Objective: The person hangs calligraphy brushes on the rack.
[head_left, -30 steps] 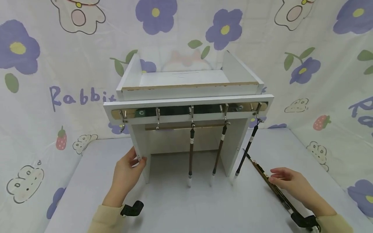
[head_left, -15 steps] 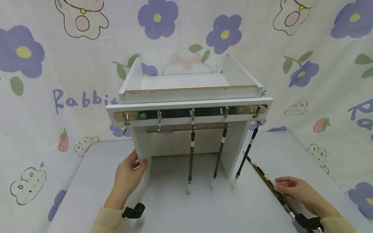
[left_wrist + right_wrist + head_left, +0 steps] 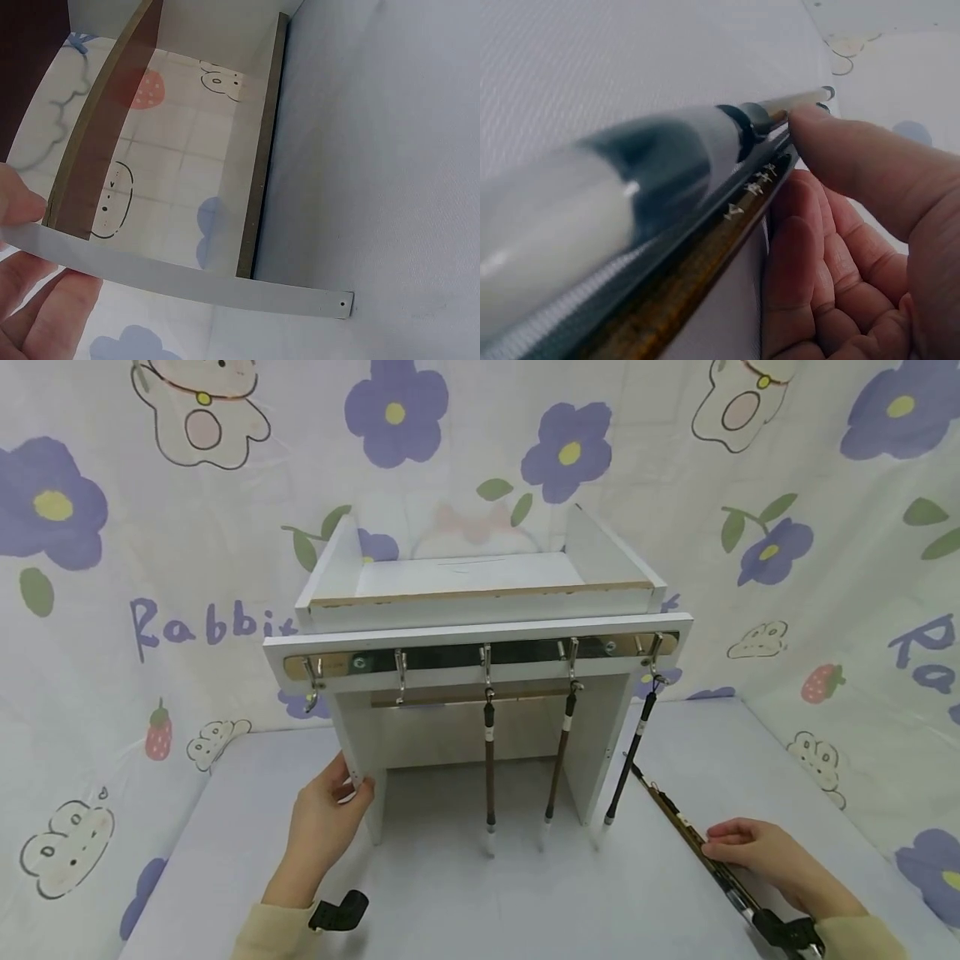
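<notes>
A white wooden rack (image 3: 480,607) stands in the middle of the head view, with a metal hook strip across its front. My left hand (image 3: 322,827) grips the front edge of its left side panel (image 3: 187,281), thumb on one face and fingers on the other. Calligraphy brushes hang tip down from three hooks, among them a brown one (image 3: 490,777) and a black one (image 3: 630,760). Several more brushes (image 3: 686,832) lie together on the table to the right. There my right hand (image 3: 765,860) pinches a brown-handled calligraphy brush (image 3: 697,277) between thumb and fingers.
The two leftmost hooks, including one (image 3: 401,677), carry nothing. A pale tabletop (image 3: 465,910) spreads under the rack. Behind it hangs a flower-printed cloth (image 3: 645,552). Each wrist wears a black camera mount, such as the left one (image 3: 339,912).
My right hand has come down slightly onto the lying brushes, and its fingers now close at one of them. The left hand keeps its grip on the rack. The head view has shifted a little.
</notes>
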{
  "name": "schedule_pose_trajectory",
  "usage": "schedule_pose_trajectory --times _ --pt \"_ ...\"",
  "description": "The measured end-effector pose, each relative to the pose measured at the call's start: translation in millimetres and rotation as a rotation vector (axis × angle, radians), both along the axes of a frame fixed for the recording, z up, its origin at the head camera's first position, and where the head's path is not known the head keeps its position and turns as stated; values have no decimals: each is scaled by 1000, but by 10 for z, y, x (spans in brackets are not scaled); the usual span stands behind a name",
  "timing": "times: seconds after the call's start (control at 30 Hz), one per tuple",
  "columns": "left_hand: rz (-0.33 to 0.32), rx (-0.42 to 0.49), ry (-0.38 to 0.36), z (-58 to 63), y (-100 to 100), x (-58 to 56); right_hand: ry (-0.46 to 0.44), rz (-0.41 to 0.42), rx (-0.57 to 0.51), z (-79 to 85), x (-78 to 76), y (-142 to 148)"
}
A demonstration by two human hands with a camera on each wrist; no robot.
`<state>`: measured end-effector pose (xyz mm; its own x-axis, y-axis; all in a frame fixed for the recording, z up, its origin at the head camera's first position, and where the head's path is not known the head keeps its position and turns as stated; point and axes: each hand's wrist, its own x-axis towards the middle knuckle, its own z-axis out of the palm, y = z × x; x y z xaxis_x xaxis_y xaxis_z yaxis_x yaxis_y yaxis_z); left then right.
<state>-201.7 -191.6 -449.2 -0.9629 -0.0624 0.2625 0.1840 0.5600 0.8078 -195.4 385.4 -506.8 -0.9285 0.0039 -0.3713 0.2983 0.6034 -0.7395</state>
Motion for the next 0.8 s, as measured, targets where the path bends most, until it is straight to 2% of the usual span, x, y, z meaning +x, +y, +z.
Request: schedule_pose_trajectory --times 0.53,0.8 --pt "0 -1 -5 -12 12 5 76 -2 42 -29 -15 -23" --pt "4 0 -15 -5 19 3 64 -11 59 -29 -25 -3"
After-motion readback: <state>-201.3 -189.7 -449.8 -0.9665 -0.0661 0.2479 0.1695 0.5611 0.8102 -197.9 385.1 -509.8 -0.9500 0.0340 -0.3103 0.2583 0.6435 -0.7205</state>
